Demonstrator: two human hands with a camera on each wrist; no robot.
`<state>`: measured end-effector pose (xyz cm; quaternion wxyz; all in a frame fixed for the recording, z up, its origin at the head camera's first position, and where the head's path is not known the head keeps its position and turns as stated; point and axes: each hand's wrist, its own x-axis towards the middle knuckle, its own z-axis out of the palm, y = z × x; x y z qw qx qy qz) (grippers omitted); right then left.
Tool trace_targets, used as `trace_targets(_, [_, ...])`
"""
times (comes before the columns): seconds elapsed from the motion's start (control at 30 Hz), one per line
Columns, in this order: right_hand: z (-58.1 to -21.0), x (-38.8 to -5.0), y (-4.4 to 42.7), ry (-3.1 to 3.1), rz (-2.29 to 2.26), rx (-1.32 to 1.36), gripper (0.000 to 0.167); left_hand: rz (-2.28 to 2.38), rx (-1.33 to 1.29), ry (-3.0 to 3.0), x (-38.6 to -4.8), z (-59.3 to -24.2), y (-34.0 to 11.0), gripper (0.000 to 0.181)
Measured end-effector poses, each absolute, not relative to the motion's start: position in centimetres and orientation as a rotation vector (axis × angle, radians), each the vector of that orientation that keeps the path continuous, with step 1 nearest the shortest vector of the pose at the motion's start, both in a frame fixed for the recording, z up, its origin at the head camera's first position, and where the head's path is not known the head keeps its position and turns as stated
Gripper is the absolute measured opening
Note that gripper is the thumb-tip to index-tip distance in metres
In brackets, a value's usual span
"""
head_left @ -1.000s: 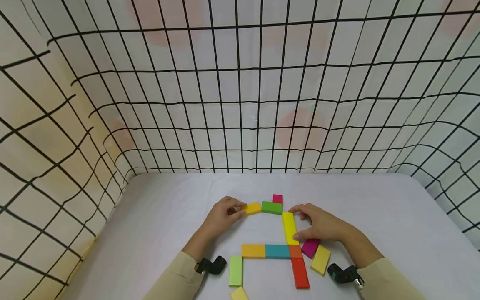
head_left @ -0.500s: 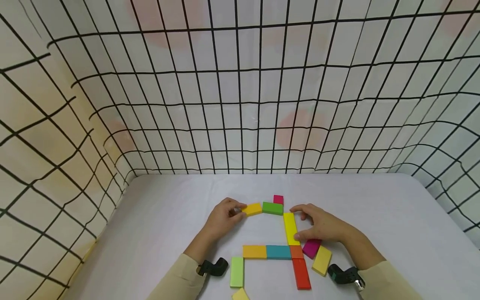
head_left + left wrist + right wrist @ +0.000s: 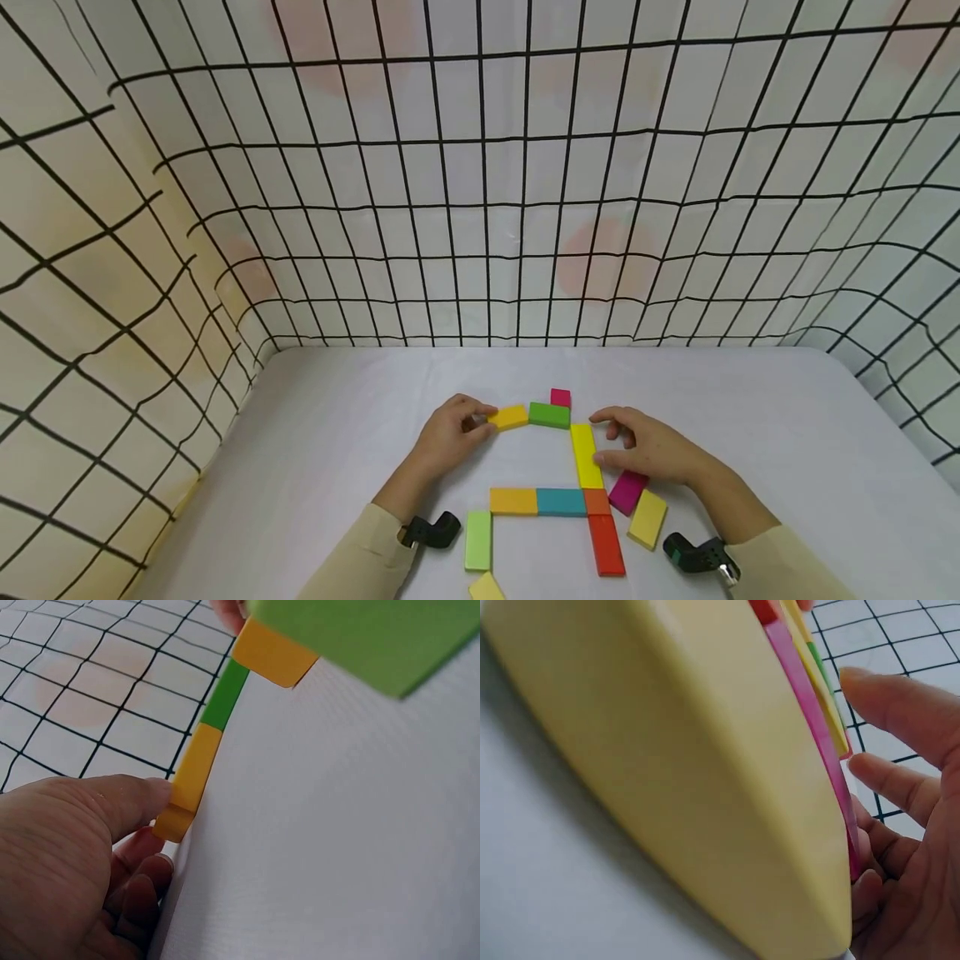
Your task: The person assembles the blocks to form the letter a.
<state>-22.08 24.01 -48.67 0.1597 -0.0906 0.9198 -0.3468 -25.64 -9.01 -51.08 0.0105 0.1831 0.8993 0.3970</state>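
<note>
On the white tabletop (image 3: 337, 433), in the head view, the left hand (image 3: 450, 435) pinches the outer end of the amber block (image 3: 512, 417) between thumb and fingers, leaving its other end meeting the green block (image 3: 550, 415); that end grip seems suited to fine alignment without covering the join. The right hand (image 3: 651, 447) has its thumb and forefinger spread beside the long yellow block (image 3: 587, 456), gripping nothing; whether the thumb tip touches its edge I cannot tell. That block runs from the green block's corner down to the orange square (image 3: 597, 502), with the red block (image 3: 607, 546) continuing below and the teal block (image 3: 561, 502) at its side. A magenta block (image 3: 628, 492) and a pale yellow block (image 3: 647, 519) lie slantwise near the right hand, perhaps limiting room there. The left wrist view confirms the pinch, thumb on the near face; a light green block (image 3: 367, 645) hides part of the layout. In the right wrist view, the pale yellow block fills much of the frame, obscuring what lies behind, while thumb and forefinger stand apart.
</note>
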Motion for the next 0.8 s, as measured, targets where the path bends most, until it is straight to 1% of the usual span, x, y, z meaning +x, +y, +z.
trace_targets(0.13, [-48.7, -21.5, 24.2, 2.653, -1.014, -0.258, 0.062, 1.249, 0.592, 2.814, -25.8, -51.2, -9.1, 0.023])
trace_targets(0.33, [-48.5, -20.2, 24.9, 2.666, -0.978, -0.207, 0.061, 1.252, 0.602, 2.814, -25.7, -51.3, -9.1, 0.023])
trace_targets(0.5, [-48.1, -18.6, 26.4, 2.650, -0.925, -0.189, 0.049, 1.256, 0.601, 2.812, -25.6, -51.3, -9.0, 0.023])
trace_targets(0.6, [-48.0, -17.9, 27.3, 2.641, -0.918, -0.230, 0.045, 1.250, 0.597, 2.815, -25.6, -51.2, -9.0, 0.023])
trace_targets(0.8, [-47.7, -17.2, 28.0, 2.620, -0.914, -0.296, 0.043, 1.261, 0.588, 2.808, -25.5, -50.9, -9.0, 0.023])
